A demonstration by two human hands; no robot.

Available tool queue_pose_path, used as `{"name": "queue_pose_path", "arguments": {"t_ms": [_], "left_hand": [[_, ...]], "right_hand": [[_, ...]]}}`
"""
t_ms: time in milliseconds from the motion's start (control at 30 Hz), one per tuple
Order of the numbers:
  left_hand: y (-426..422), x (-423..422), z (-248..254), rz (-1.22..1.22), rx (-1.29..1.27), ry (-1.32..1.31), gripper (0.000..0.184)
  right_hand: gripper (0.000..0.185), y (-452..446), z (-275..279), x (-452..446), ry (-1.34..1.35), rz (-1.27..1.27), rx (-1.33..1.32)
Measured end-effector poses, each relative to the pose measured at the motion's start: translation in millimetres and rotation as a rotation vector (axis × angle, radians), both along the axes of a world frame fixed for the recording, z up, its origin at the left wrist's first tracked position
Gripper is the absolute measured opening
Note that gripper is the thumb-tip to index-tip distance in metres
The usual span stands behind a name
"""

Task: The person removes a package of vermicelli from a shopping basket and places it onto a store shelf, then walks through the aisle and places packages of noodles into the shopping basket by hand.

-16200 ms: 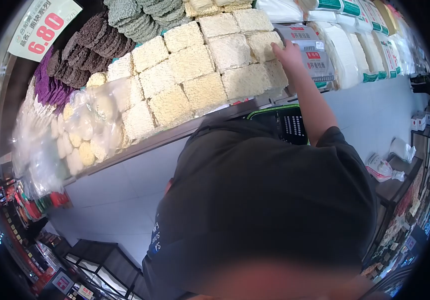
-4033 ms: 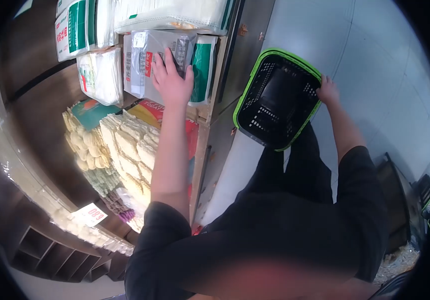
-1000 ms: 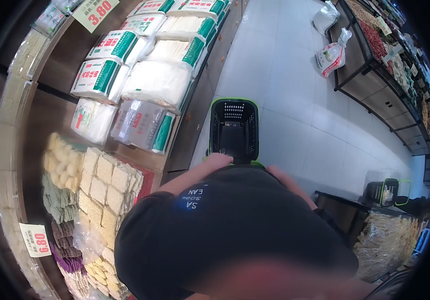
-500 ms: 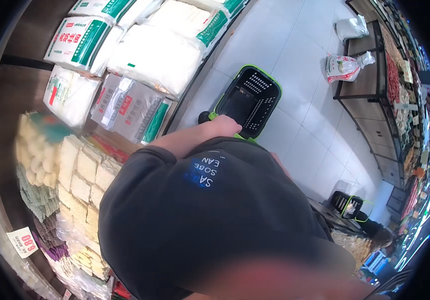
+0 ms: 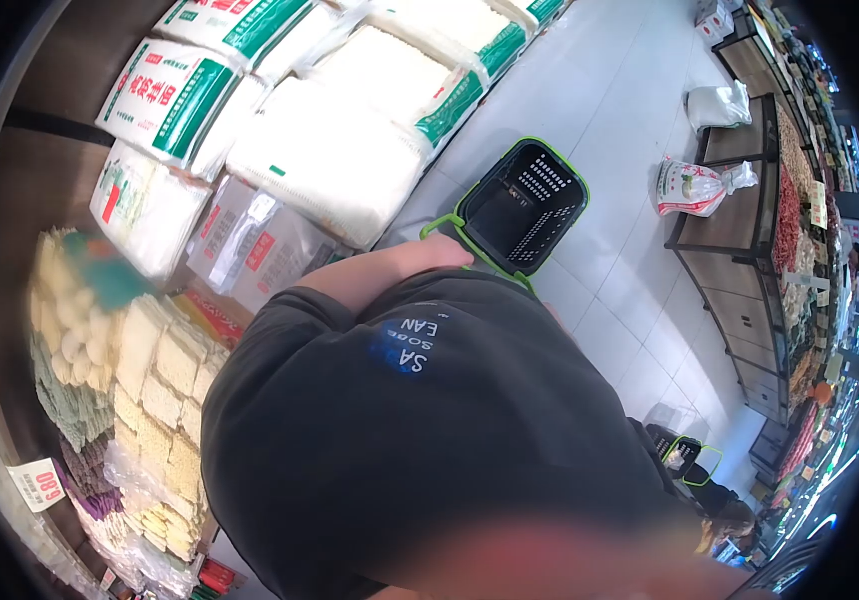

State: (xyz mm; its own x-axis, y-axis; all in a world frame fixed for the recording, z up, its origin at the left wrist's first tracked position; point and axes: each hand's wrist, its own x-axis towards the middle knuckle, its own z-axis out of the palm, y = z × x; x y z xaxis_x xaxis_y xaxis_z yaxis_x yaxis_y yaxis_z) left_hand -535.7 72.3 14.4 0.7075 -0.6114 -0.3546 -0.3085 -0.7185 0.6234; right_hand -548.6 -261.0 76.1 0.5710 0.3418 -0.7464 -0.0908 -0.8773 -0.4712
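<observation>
My left hand (image 5: 445, 251) is closed around the green handle (image 5: 440, 224) of a black shopping basket (image 5: 525, 207) with a green rim. The basket hangs over the tiled floor in front of my dark sweatshirt (image 5: 380, 420), and its perforated inside faces me. No goods can be made out in it. Only a thin sliver of skin shows past the far edge of my sweatshirt; my right hand itself is hidden behind my body. Closest to my left forearm is a grey-printed plastic pack (image 5: 260, 245) on the display.
White packs (image 5: 165, 100) with green bands are stacked on the left, above bundled noodles (image 5: 160, 390) and a price tag (image 5: 38, 485). Across the aisle stands a goods counter (image 5: 735, 260) with a white sack (image 5: 690, 187). Another person's basket (image 5: 685, 455) is at lower right.
The shelves and counter have shifted in view as I move. The basket sits slightly farther right, and its green handle shows more. A dark shape beside my left hand is out of sight.
</observation>
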Motion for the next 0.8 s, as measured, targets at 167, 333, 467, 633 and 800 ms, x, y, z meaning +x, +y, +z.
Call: {"name": "queue_pose_path", "arguments": {"t_ms": [167,333,467,633,800], "left_hand": [[-7.0,38.0,25.3,-0.026,0.161,-0.002,0.021],[-34.6,89.0,20.6,0.057,0.113,-0.304,0.019],[-70.6,148.4,58.9,0.194,0.029,-0.431,0.019],[-118.4,211.4,75.6,0.223,-0.039,-0.545,0.028],[-131.5,245.5,111.9,0.447,-0.192,-0.695,0.042]], "right_hand": [[0.040,-2.7,-2.3,48.6,-0.061,-0.012,-0.003],[0.038,-20.4,-0.6,130.2,-0.115,0.127,0.075],[0.038,-31.5,23.9,199.3,-0.109,0.170,0.330],[0.042,-29.3,27.3,277.1,-0.087,0.261,0.357],[0.042,-21.6,-2.3,327.0,-0.250,0.207,0.154]]}}
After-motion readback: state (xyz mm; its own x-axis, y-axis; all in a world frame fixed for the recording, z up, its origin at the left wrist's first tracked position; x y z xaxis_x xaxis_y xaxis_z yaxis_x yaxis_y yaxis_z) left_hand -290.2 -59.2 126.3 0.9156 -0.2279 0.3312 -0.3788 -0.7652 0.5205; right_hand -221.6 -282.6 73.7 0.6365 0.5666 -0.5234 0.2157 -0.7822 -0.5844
